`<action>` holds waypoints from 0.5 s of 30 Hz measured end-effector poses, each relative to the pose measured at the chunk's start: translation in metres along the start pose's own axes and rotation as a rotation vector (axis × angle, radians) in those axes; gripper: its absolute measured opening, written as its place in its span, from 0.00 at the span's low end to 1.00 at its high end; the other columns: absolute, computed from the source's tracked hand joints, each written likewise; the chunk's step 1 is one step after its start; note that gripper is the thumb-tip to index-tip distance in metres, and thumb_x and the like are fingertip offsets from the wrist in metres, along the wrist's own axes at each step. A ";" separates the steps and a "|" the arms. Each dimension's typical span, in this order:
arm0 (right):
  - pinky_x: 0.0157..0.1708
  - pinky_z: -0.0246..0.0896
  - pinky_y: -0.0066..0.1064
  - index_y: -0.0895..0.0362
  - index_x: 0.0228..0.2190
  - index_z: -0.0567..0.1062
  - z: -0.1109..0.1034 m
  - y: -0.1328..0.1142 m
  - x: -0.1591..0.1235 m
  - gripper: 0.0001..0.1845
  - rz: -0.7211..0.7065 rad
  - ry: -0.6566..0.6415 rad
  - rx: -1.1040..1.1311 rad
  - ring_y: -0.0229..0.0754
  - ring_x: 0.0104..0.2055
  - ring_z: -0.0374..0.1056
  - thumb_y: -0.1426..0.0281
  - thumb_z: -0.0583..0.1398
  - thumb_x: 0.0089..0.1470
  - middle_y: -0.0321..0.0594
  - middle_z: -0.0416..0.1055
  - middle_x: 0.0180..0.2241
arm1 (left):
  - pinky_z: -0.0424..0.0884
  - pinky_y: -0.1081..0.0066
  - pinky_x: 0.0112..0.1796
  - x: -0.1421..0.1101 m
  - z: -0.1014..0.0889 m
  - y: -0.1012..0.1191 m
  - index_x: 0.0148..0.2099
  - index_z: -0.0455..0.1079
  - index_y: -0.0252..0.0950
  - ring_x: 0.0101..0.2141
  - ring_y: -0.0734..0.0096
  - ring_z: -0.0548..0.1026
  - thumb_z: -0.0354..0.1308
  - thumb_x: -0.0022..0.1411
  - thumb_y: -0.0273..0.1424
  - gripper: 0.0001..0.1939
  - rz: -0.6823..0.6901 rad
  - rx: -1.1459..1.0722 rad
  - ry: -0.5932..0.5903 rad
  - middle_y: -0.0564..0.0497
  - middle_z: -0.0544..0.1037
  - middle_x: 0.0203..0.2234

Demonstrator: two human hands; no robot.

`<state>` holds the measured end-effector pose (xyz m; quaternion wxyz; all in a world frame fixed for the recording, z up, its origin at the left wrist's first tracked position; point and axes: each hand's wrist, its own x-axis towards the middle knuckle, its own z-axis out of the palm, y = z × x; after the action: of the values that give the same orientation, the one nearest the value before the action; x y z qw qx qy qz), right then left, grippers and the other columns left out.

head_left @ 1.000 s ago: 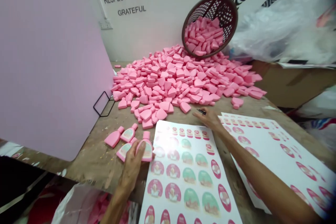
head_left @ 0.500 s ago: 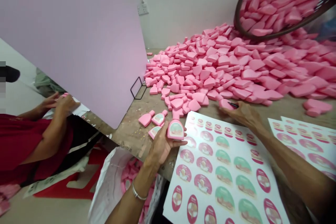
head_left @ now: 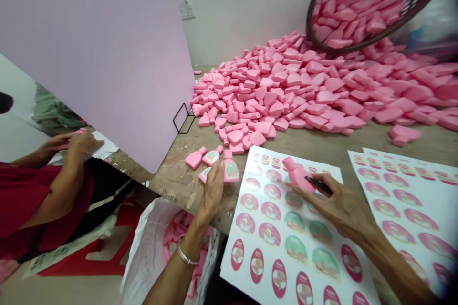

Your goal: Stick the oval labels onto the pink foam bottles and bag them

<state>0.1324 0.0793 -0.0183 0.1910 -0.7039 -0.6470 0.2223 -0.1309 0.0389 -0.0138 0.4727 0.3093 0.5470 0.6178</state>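
Note:
My right hand (head_left: 327, 200) is closed on a plain pink bottle-shaped piece (head_left: 296, 175), held tilted over a sheet of stickers (head_left: 259, 274). A slim black tool (head_left: 319, 185), its kind unclear, is gripped in the same fingers. My left hand (head_left: 213, 190) has its fingers stretched out beside a pink bottle with a green oval label (head_left: 231, 170), against its left edge. Another labelled bottle (head_left: 213, 156) and a pink bottle (head_left: 195, 157) lie just beyond that hand, and one more is partly hidden by it.
A large heap of pink bottles (head_left: 279, 90) spreads at the back, below a tipped brown basket (head_left: 311, 33). More sticker sheets (head_left: 425, 195) lie at right. A white sack (head_left: 143, 243) with pink pieces stands below the table edge. A pinkish panel (head_left: 125, 57) separates a co-worker (head_left: 46, 195) at left.
My right hand has brought a pink bottle from the heap's edge to above the sticker sheet. My left hand has turned, and the labelled bottle now rests beside the others. The view has shifted slightly.

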 end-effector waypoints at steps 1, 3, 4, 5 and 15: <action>0.34 0.66 0.42 0.54 0.39 0.74 0.000 -0.002 -0.007 0.32 0.006 0.005 0.029 0.59 0.40 0.73 0.44 0.63 0.38 0.48 0.77 0.40 | 0.57 0.55 0.59 -0.003 0.000 0.002 0.48 0.71 0.36 0.58 0.54 0.63 0.59 0.59 0.40 0.18 0.061 0.059 0.036 0.41 0.70 0.55; 0.32 0.67 0.40 0.53 0.37 0.74 0.004 -0.008 -0.023 0.29 -0.008 0.006 0.112 0.56 0.37 0.74 0.46 0.64 0.38 0.46 0.78 0.37 | 0.50 0.58 0.62 -0.013 0.007 0.004 0.53 0.68 0.38 0.62 0.57 0.55 0.62 0.57 0.38 0.22 0.176 0.216 0.050 0.44 0.64 0.60; 0.32 0.68 0.39 0.53 0.37 0.74 0.008 -0.012 -0.032 0.29 -0.025 0.010 0.166 0.54 0.37 0.74 0.47 0.64 0.38 0.46 0.78 0.36 | 0.50 0.59 0.62 -0.022 0.013 0.004 0.55 0.67 0.38 0.62 0.57 0.56 0.62 0.57 0.38 0.24 0.209 0.292 0.017 0.44 0.64 0.60; 0.33 0.69 0.39 0.53 0.37 0.73 0.012 -0.016 -0.041 0.28 -0.043 0.019 0.225 0.53 0.37 0.75 0.48 0.65 0.39 0.45 0.78 0.36 | 0.53 0.59 0.60 -0.031 0.021 0.003 0.56 0.66 0.39 0.61 0.57 0.58 0.61 0.58 0.38 0.25 0.209 0.341 -0.053 0.44 0.65 0.59; 0.34 0.66 0.35 0.54 0.40 0.70 0.011 0.007 -0.064 0.17 -0.124 0.016 0.417 0.44 0.34 0.71 0.55 0.54 0.56 0.42 0.74 0.34 | 0.74 0.67 0.38 -0.073 0.064 -0.019 0.51 0.67 0.33 0.39 0.60 0.77 0.55 0.61 0.44 0.23 -0.261 0.186 -0.205 0.42 0.77 0.41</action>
<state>0.1285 0.0145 -0.0269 0.3508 -0.6100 -0.6274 0.3334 -0.0424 -0.0046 -0.0094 0.5714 0.3395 0.5861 0.4634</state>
